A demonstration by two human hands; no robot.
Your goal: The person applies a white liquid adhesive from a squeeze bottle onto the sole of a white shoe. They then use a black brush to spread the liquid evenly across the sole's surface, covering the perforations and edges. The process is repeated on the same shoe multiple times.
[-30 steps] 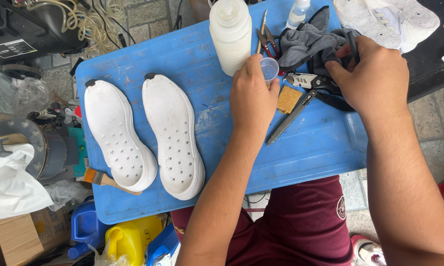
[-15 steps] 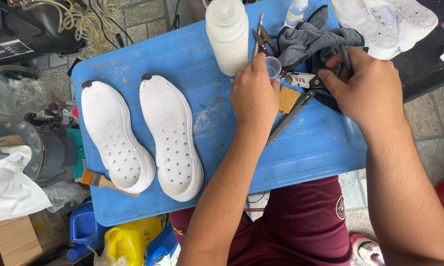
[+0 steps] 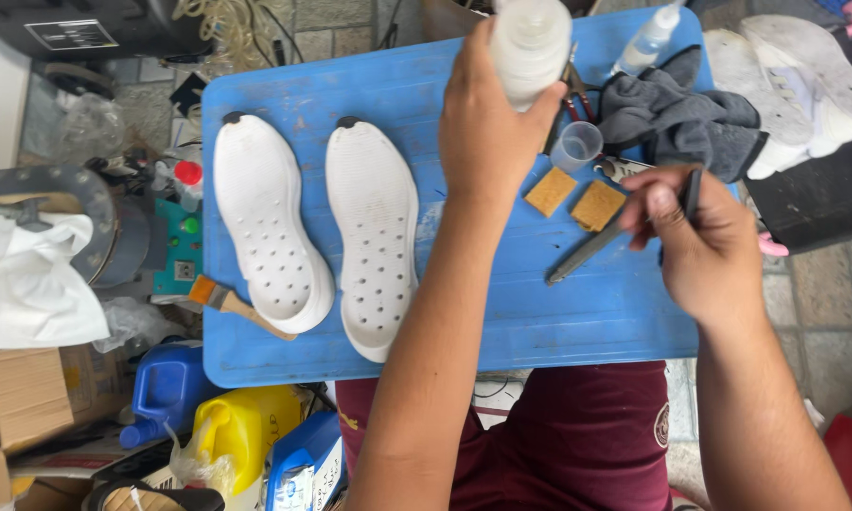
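Currently my left hand (image 3: 487, 123) has its grip clamped around the white plastic bottle (image 3: 530, 43), raised above the far edge of the blue surface (image 3: 501, 312). My right hand (image 3: 705, 241) pinches a thin dark tool (image 3: 693, 194), grip closed on it (tip hidden). The small clear cup (image 3: 575, 147) stands just beside the bottle; two tan pads (image 3: 574, 197) lie near. Judged step: dispensing liquid. Next move needs a steady tilt over the cup. Two white soles (image 3: 317, 232) wait to the left.
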